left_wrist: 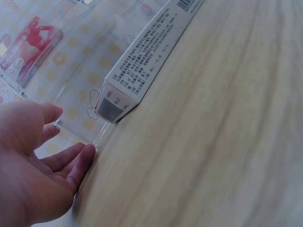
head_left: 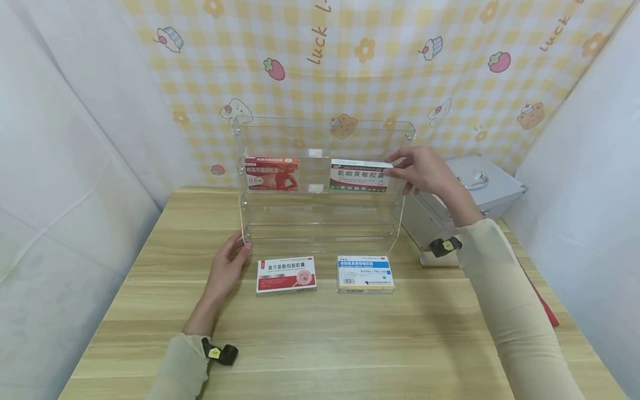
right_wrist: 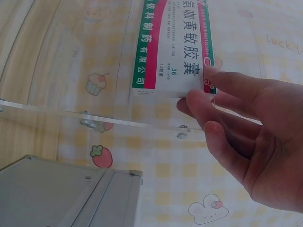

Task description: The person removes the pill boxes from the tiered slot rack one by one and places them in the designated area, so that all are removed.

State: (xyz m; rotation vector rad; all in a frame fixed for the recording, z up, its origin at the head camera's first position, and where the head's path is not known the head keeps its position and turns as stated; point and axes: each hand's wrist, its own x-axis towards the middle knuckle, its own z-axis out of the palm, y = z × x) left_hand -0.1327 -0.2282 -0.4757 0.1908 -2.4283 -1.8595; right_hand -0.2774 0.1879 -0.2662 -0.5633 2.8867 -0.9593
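Probably light, stiff and a little slick, though crushable at its corners, the white, red and green cardboard medicine box [head_left: 356, 178] stands on the right side of a clear acrylic rack [head_left: 320, 212]. Its end edges should suit a gentle pinch: the right hand [head_left: 425, 168] pinches its right end near the top, while the left hand [head_left: 226, 265] holds the rack's lower left edge.

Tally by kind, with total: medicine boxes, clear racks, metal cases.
Medicine boxes: 4 (orange-red box, green-trimmed box, red-white box, blue-white box)
Rack: 1
Metal case: 1
Total: 6
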